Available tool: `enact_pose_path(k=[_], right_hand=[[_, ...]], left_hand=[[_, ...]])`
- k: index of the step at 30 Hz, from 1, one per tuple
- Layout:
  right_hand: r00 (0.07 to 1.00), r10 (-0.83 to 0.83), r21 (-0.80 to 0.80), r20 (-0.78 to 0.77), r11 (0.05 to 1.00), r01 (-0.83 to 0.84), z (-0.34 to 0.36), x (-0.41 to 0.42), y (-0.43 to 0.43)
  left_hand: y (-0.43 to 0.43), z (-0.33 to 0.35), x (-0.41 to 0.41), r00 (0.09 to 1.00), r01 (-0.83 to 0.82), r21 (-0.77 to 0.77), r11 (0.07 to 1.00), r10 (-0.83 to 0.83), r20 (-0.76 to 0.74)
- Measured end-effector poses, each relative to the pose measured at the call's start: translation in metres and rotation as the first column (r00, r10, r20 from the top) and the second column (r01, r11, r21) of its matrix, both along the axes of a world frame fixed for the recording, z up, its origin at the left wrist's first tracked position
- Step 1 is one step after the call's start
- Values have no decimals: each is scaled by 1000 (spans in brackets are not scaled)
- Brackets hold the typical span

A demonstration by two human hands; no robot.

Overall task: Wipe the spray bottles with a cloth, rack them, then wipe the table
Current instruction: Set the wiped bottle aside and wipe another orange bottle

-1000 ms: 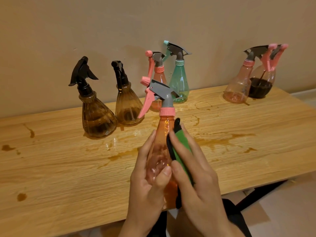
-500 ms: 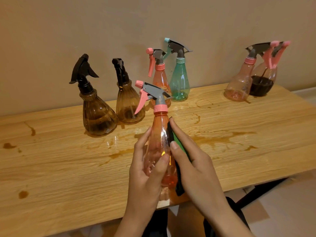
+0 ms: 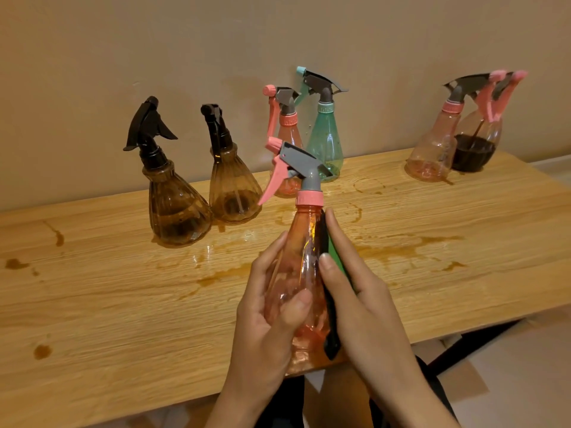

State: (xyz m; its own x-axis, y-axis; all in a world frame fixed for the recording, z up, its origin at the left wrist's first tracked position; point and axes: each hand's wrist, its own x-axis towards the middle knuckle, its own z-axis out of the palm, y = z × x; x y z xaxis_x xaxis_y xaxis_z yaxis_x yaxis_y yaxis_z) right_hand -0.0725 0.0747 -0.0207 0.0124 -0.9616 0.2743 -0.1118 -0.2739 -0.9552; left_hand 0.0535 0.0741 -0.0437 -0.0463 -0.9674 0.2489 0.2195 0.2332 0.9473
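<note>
An orange-pink spray bottle with a grey head and pink trigger is held upright above the table's near edge. My left hand grips its lower body, thumb across the front. My right hand presses a green and black cloth against the bottle's right side, with the thumb on the bottle. Two brown bottles with black heads stand behind on the left. A pink bottle and a teal bottle stand by the wall.
The wooden table carries brown spill streaks and drops. At the far right stand a pale pink bottle and a bottle holding dark liquid. A beige wall is close behind. A black table leg shows at lower right.
The held bottle has been lowered a little and turned, its trigger swinging left. My right hand with the cloth has slid along the bottle's right side.
</note>
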Motion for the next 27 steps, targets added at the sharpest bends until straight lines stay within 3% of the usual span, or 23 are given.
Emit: enact_pose_path(k=[4,7,10,14,16,18,23,27], right_hand=[[963,-67,-231,-260,973,5,-3,3,7],[900,-97,-280,-425,959,-29,-22,12,25],[909,-117,-272,-400,962,5,-34,15,35],[995,-13,-9,-95,1000,12,-13,8,15],[1000,-6,20,-20,1000,7,-3,0,-1],[999,-2,-25,-50,1000,1,3,-2,-7],[911,-104,-243,-399,970,5,-14,13,15],[932,-92,-242,-350,970,4,-23,18,26]], left_hand=[[1,1,-2,999,-24,-4,1000,24,-40],[-1,-2,1,989,-71,25,997,74,-127],[-2,-1,2,985,-84,58,995,92,-149],[0,1,0,996,-28,24,999,29,-83],[0,2,-2,1000,-3,10,1000,3,-30],[0,2,-4,1000,3,13,1000,-2,-27],[-2,1,-3,995,-62,10,998,63,-80],[-2,-1,0,988,-94,24,995,97,-118]])
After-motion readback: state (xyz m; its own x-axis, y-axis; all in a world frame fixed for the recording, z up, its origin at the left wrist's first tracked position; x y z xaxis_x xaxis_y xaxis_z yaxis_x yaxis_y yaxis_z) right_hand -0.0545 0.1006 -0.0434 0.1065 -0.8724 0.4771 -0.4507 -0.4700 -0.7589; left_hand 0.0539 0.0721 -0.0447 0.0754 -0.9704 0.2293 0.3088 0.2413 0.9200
